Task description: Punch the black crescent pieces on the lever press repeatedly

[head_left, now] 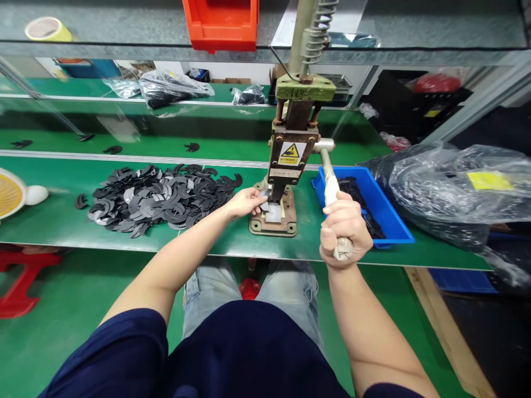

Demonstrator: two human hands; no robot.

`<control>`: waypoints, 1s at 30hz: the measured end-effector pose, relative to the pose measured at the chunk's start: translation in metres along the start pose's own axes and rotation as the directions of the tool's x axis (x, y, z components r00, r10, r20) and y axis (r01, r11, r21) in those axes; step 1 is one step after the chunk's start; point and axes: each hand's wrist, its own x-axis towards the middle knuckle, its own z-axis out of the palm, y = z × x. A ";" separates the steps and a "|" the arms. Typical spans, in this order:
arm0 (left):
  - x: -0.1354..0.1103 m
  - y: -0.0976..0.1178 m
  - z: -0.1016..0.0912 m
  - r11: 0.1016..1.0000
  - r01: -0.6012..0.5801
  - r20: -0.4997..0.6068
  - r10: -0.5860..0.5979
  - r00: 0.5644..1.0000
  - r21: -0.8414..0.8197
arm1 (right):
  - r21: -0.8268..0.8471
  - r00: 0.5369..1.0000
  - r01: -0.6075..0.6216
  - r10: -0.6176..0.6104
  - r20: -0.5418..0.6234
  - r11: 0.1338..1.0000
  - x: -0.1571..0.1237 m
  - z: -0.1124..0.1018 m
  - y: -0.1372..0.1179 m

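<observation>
In the head view a hand press [292,149] with a warning label stands on the green bench. My right hand [345,228] is wrapped round its wrapped lever handle [331,188], which points down toward me. At the press base [286,221], my left hand [248,202] pinches a small dark curved piece [264,199] close beside the ram. A bare metal plate [273,213] shows just below the fingers. Part of the piece is hidden by the fingers and the press. A heap of dark grey crescent-shaped pieces [161,199] lies left of my left hand.
A blue bin [385,215] with dark thin parts sits right of the lever. Beyond it lies a large clear plastic bag [448,182]. An orange bin [224,25] and a tape roll [47,29] are on the shelf above. A yellow-and-white fan-like object [12,193] lies far left.
</observation>
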 end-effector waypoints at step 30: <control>0.022 0.031 0.004 0.967 0.153 0.105 -0.176 0.979 0.202 | -0.020 0.998 -0.005 0.004 -0.059 1.000 -0.001 0.005 0.002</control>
